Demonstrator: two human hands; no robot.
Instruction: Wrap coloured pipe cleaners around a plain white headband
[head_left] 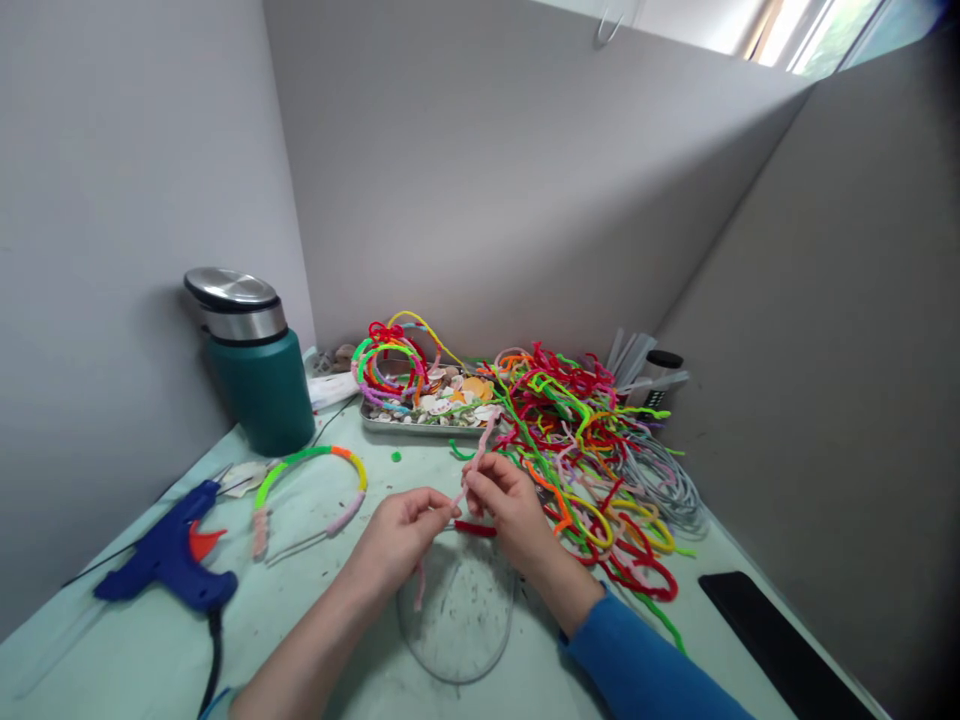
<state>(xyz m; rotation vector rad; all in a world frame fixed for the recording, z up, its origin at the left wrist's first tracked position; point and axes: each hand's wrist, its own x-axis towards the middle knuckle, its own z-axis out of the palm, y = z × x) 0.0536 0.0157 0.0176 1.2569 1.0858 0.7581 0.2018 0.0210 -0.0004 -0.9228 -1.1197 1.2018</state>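
Near the table's middle, my left hand [401,535] and my right hand [514,510] pinch a pale pink pipe cleaner [484,440] between their fingertips. Its upper end rises past my right fingers, and a pink tail hangs below my left hand. Under both hands is a thin grey headband hoop [459,682] with its curve toward me. A red fuzzy section [475,529] shows at the hoop's far side between my hands; how the pink strand meets the hoop is hidden by my fingers. To the left lies another headband [304,455], partly wrapped in coloured pipe cleaners.
A blue glue gun [169,550] lies at left, before a green bottle [259,390]. Behind my hands, a metal tray [427,428] holds small pieces and wrapped hoops. A pipe cleaner heap [562,410] and grey hoops [667,480] fill the right; a black phone-like slab [772,640] lies nearer.
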